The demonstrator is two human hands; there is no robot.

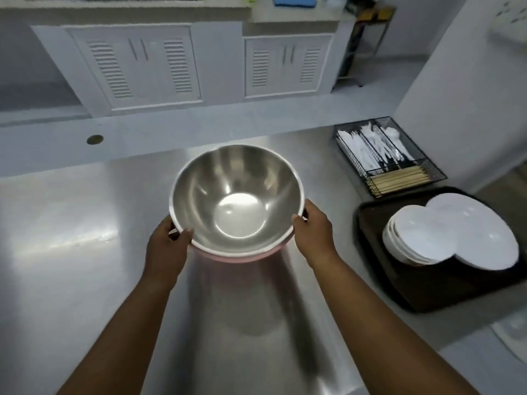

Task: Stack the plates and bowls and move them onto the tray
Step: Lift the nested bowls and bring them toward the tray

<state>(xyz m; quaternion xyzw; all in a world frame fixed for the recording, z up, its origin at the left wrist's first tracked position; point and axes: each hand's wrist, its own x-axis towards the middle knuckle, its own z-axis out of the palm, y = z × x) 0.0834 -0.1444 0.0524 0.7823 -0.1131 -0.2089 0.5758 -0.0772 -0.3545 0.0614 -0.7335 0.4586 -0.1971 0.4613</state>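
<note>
A large steel bowl [236, 195] with a white rim sits nested in a pink bowl [236, 256], of which only the lower edge shows. My left hand [168, 246] grips the stack's left rim and my right hand [312, 229] grips its right rim. The stack is held just above the steel table, in the middle of the view. At the right, a dark tray [427, 292] carries a stack of white bowls [413, 238] and overlapping white plates [482, 232].
A black wire caddy [387, 155] with white plastic cutlery and wooden chopsticks stands behind the tray. The steel table [71, 252] stretches left and toward me. White louvred cabinets [142, 67] line the far wall, beyond a strip of floor.
</note>
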